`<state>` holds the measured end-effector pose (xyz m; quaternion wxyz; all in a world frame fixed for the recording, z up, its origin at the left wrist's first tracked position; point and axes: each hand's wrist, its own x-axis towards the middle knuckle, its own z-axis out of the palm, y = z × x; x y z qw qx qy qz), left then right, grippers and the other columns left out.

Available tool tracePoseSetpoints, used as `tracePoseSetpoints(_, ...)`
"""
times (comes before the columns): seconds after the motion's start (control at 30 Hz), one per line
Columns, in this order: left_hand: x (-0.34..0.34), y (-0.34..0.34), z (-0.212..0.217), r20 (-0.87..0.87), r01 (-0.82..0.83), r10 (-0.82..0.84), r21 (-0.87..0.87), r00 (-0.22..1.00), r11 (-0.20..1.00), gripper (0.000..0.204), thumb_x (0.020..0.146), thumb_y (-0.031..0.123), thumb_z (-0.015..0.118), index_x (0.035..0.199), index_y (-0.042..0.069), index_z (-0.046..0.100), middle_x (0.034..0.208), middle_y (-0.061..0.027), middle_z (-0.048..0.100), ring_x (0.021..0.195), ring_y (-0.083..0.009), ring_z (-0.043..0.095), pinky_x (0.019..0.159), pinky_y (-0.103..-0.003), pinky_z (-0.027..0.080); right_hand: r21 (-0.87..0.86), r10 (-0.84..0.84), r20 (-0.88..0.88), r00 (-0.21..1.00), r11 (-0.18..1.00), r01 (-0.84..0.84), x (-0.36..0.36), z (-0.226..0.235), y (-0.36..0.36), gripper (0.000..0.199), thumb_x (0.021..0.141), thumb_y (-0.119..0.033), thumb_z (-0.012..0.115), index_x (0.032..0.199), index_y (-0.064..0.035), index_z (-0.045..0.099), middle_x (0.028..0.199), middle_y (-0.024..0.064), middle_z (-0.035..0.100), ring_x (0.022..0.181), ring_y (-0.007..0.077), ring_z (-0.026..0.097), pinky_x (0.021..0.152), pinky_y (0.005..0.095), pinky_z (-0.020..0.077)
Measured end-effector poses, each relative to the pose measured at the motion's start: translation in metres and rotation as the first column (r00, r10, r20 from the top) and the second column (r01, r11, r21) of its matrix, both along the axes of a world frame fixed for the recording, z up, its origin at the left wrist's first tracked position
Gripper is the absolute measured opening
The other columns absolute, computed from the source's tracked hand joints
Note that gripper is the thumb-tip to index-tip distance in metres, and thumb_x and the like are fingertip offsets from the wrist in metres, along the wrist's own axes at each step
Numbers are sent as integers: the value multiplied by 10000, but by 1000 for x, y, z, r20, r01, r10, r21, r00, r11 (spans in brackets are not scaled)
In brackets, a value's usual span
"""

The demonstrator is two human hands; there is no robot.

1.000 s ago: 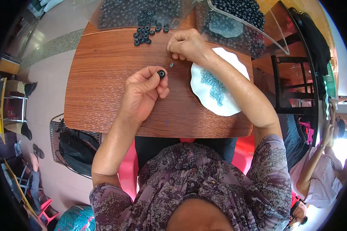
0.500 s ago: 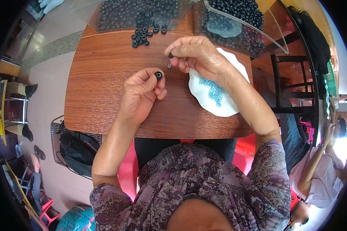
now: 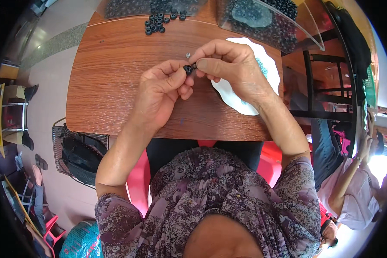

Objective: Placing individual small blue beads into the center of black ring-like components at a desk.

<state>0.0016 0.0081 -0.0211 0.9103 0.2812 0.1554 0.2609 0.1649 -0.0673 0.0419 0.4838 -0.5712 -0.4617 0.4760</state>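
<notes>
Between thumb and forefinger, my left hand [image 3: 161,88] pinches a black ring-shaped part [image 3: 188,69] with a hole through its middle. My right hand [image 3: 232,69] is closed on a small dark piece [image 3: 194,66] and brings it against the side of the ring. What the dark piece is, I cannot make out. Just beyond the fingertips, a tiny silvery piece [image 3: 188,55] lies on the wooden table [image 3: 112,81]. Partly under my right hand and wrist is a white wavy-edged plate [image 3: 236,105] with small bluish bits [image 3: 261,68] on it.
Several loose black rings [image 3: 155,25] lie at the table's far side, before a clear bin [image 3: 116,10] of them. Another clear bin [image 3: 266,36] stands far right. A black wire basket [image 3: 60,146] with a dark bag is left of the table. Another person [image 3: 352,193] is at right.
My hands have come together, bringing the dark piece from my right fingers up to the ring in my left. The view has shifted, so the table appears higher.
</notes>
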Motion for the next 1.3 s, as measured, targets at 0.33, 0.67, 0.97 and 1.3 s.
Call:
tracePoseSetpoints(0.33,9,-14,13,-16,11,-9,80,1000,997,173,887,69,559,985,-71,583,824,-103,613,664,-115,530,610,-239,427,41,-67,85,994,997,64,0,5,-20,138,816,-45,633,944,7,638,773,52,661,700,70,598,609,177,436)
tracePoseSetpoints(0.67,21,-27,17,-64,-4,18,220,998,976,148,856,48,600,961,-56,604,790,-80,628,663,-94,542,585,-207,428,64,-131,155,979,990,123,9,5,-35,117,783,-5,648,899,11,646,740,65,660,667,84,605,580,189,447)
tracePoseSetpoints(0.97,29,-30,15,-123,-8,55,351,991,936,135,832,57,625,933,-33,621,751,-52,627,642,-73,532,575,-191,410,25,-149,174,973,989,147,13,9,-43,104,774,12,641,878,18,642,729,69,655,657,92,600,579,198,452)
tracePoseSetpoints(1.3,29,-25,7,-75,-6,26,263,997,965,135,843,40,604,938,-56,611,771,-99,638,619,-100,543,544,-205,427,7,-92,44,995,996,92,13,0,-35,204,794,18,609,991,-5,655,698,26,626,621,61,561,535,175,417)
